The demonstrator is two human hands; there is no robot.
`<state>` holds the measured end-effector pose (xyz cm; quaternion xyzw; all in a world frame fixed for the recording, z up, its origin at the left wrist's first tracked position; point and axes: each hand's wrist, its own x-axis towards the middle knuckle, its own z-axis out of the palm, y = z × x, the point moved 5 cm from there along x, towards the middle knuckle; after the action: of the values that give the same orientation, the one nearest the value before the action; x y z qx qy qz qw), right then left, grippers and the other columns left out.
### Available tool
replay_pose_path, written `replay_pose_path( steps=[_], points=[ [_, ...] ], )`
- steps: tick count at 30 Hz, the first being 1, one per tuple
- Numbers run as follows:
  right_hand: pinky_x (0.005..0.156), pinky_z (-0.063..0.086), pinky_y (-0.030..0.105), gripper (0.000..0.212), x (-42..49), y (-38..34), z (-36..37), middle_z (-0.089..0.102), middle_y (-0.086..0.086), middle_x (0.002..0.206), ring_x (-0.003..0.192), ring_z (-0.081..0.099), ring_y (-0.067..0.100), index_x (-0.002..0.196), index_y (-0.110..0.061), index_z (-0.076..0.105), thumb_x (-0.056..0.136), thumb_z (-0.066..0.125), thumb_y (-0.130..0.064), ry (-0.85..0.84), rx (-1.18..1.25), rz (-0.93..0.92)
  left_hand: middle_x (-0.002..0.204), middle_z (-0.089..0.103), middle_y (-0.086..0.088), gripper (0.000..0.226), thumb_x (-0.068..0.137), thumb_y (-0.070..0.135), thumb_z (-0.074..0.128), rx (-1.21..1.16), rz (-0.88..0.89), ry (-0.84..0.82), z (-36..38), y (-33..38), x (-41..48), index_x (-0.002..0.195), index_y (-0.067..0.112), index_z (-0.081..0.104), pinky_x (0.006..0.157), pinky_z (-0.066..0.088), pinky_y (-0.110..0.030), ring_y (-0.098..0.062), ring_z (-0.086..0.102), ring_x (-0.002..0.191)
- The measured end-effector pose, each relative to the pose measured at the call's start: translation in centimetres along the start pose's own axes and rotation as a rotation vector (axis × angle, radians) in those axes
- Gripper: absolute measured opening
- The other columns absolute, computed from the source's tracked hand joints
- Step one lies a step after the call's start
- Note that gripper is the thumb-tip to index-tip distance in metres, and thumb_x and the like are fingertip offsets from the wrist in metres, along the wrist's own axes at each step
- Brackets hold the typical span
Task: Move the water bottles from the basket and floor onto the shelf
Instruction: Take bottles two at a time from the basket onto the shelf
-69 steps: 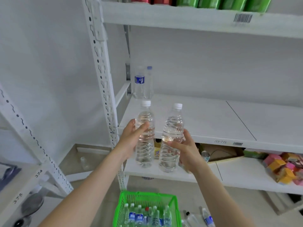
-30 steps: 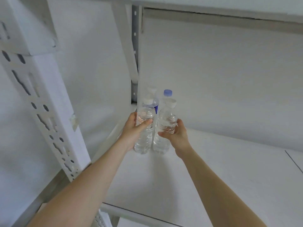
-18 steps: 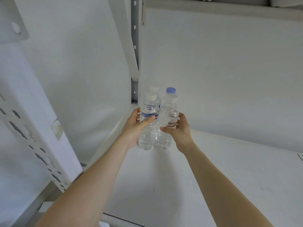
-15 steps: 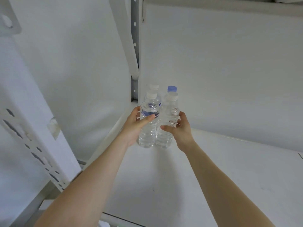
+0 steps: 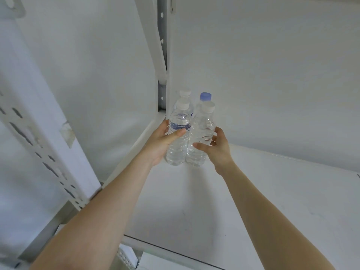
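Observation:
Two clear water bottles with white caps stand side by side on the white shelf (image 5: pixel 224 207), near its back left corner. My left hand (image 5: pixel 160 144) is wrapped around the left bottle (image 5: pixel 178 141), thumb across its front. My right hand (image 5: pixel 219 151) holds the right bottle (image 5: pixel 201 129) more loosely, with its thumb on the front and its fingers behind. Right behind them stand two more bottles, a white-capped bottle (image 5: pixel 184 93) and a blue-capped bottle (image 5: pixel 205 96), mostly hidden. The basket and the floor are out of view.
A perforated white upright (image 5: pixel 44 152) of the rack rises at the left front. A grey back post (image 5: pixel 162 55) stands in the corner, against the white back wall. The shelf board stretches away to the right of the bottles.
The two bottles went from in front of the rack onto the shelf, up against the two at the back. In the last half second my right hand's fingers have loosened a little.

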<state>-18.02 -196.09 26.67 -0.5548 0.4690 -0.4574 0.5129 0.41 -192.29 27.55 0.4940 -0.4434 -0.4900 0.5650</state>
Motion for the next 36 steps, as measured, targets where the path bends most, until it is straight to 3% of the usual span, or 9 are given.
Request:
replay_pose_path(
  steps=[4,6,9,12,15,20,23,27,36],
  points=[
    [0.075,0.049,0.022,0.071,-1.4,-0.3,-0.3,0.064,0.001,0.114,0.108,0.062,0.016,0.132,-0.019,0.047,0.072,0.081,-0.001,-0.003,-0.013,0.011,0.131,0.061,0.012,0.061,0.064,0.059,0.082,0.11,-0.015,0.014,-0.3,0.1,-1.1,0.119,0.048,0.058,0.108,0.041,-0.051,-0.017,0.051,0.129],
    [0.079,0.048,0.021,0.067,-2.1,-0.4,-0.7,0.063,0.001,0.117,0.111,0.06,0.017,0.131,-0.02,0.048,0.074,0.079,-0.003,0.01,-0.057,0.004,0.135,0.058,0.013,0.066,0.065,0.063,0.078,0.159,-0.014,0.018,-0.6,0.0,-1.6,0.125,0.048,0.056,0.11,0.037,-0.048,-0.014,0.048,0.132],
    [0.089,0.048,0.028,0.063,-3.8,-0.7,-1.5,0.059,0.001,0.121,0.113,0.057,0.018,0.133,-0.022,0.047,0.078,0.077,-0.011,0.058,-0.185,-0.023,0.14,0.053,0.01,0.069,0.075,0.059,0.071,0.262,-0.003,0.095,-1.1,0.1,-3.3,0.138,0.04,0.049,0.11,0.037,-0.037,-0.007,0.047,0.13],
    [0.095,0.047,0.032,0.06,-6.1,-1.6,-2.3,0.056,-0.004,0.118,0.111,0.054,0.015,0.136,-0.02,0.046,0.082,0.073,-0.014,0.094,-0.34,-0.099,0.146,0.046,0.003,0.062,0.089,0.045,0.062,0.429,0.027,0.19,-1.3,0.3,-5.7,0.144,0.023,0.044,0.109,0.036,-0.034,-0.015,0.044,0.134],
    [0.099,0.044,0.038,0.061,-8.7,-2.1,-2.8,0.056,-0.001,0.126,0.117,0.053,0.017,0.139,-0.019,0.042,0.084,0.069,-0.017,0.116,-0.478,-0.166,0.147,0.046,-0.004,0.055,0.096,0.034,0.058,0.798,0.155,0.196,-0.7,1.0,-8.6,0.145,0.014,0.041,0.107,0.03,-0.028,-0.021,0.041,0.136],
    [0.1,0.036,0.047,0.062,-13.6,-1.8,-3.1,0.051,0.004,0.141,0.122,0.049,0.03,0.143,-0.014,0.039,0.087,0.06,-0.027,0.198,-0.877,-0.291,0.147,0.046,-0.012,0.059,0.093,0.041,0.055,1.26,0.367,0.122,0.8,0.5,-14.2,0.144,0.013,0.043,0.111,0.035,-0.044,-0.033,0.042,0.134],
    [0.102,0.034,0.051,0.064,-17.0,-0.8,-3.1,0.049,0.008,0.143,0.125,0.049,0.033,0.142,-0.014,0.043,0.083,0.051,-0.037,0.241,-1.043,-0.354,0.152,0.04,-0.012,0.061,0.094,0.048,0.044,1.474,0.418,0.118,2.1,-0.1,-18.1,0.147,0.017,0.039,0.114,0.028,-0.055,-0.033,0.034,0.141],
    [0.103,0.033,0.059,0.062,-21.9,0.8,-3.2,0.05,0.016,0.142,0.125,0.049,0.036,0.138,-0.011,0.047,0.082,0.053,-0.037,0.259,-1.191,-0.372,0.156,0.033,-0.012,0.061,0.095,0.048,0.042,1.574,0.389,0.084,2.4,-2.1,-22.5,0.148,0.019,0.036,0.116,0.021,-0.057,-0.032,0.025,0.146],
    [0.105,0.032,0.062,0.061,-33.5,3.1,-4.0,0.047,0.017,0.145,0.131,0.046,0.036,0.138,-0.012,0.045,0.084,0.062,-0.036,0.258,-1.341,-0.324,0.153,0.04,-0.011,0.059,0.092,0.044,0.054,1.571,0.39,0.028,3.2,-5.4,-32.3,0.144,0.018,0.043,0.113,0.024,-0.061,-0.032,0.03,0.144]
  ],
)
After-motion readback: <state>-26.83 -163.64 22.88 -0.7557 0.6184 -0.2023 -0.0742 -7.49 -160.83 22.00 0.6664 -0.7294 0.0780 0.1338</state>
